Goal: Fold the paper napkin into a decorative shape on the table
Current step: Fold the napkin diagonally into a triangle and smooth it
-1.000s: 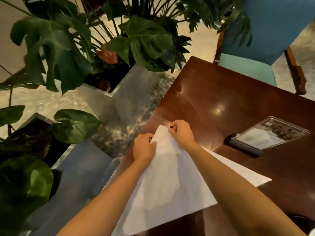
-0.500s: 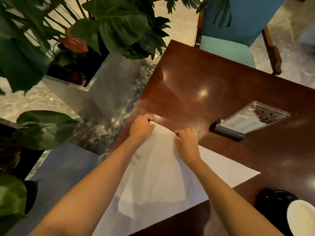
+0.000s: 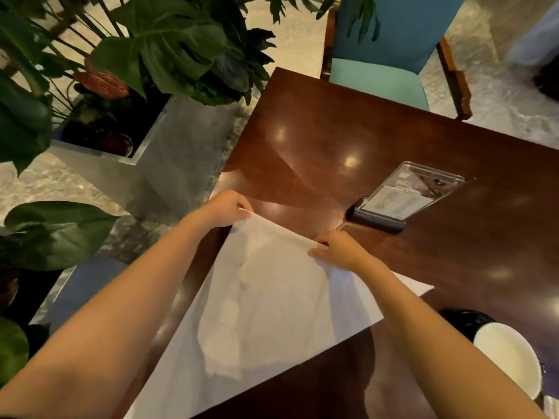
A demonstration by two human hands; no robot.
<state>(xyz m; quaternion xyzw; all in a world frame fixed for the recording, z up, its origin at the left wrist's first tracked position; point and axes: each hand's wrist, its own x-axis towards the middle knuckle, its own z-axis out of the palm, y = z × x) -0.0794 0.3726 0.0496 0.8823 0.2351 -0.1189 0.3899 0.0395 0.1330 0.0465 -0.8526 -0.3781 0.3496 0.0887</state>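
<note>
A white paper napkin (image 3: 272, 313) lies spread on the dark wooden table (image 3: 348, 125), near its left edge. Its far edge runs diagonally between my two hands. My left hand (image 3: 227, 208) pinches the far left corner of the napkin, close to the table's edge. My right hand (image 3: 341, 249) grips the same far edge further right, with the thumb pressed on top of the paper. A softer folded layer shows through the middle of the sheet.
A clear acrylic menu holder (image 3: 402, 198) on a black base lies on the table just beyond my right hand. A white dish (image 3: 508, 358) on a black plate sits at the lower right. A metal planter (image 3: 145, 164) with large leaves stands left of the table; a teal chair (image 3: 384, 55) stands behind.
My hands started together at the napkin's far tip and have moved apart along the far edge, the left toward the table's edge, the right toward the menu holder. The view shifted too.
</note>
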